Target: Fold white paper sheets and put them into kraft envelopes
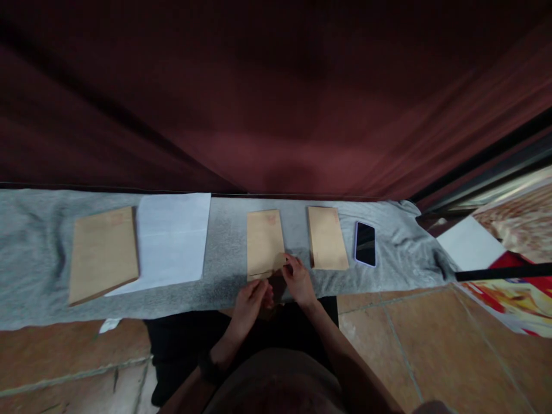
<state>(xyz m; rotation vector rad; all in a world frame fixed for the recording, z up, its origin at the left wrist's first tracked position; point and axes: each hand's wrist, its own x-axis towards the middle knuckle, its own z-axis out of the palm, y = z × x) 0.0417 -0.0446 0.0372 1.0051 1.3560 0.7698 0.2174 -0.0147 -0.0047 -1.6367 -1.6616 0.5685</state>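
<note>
In front of me a brown paper envelope [264, 238] lies on the grey cloth, a small reddish mark near its far right corner. A crease or edge runs across its near end. My left hand [250, 300] is closed at the near left corner, fingers curled in over the paper. At the near right corner my right hand [298, 280] pinches the envelope's edge, thumb and finger close together. Part of the near end, between the hands, is dark and in shadow. To the right of my hands lies a stack of similar brown envelopes [328, 238].
A thick stack of larger brown envelopes [103, 253] overlaps white paper sheets [175, 236] at the left. A phone [365, 244] lies right of the smaller stack. A dark red curtain [276, 103] hangs behind the narrow cloth-covered surface [226, 241]. Colourful packaging [517, 299] is at far right.
</note>
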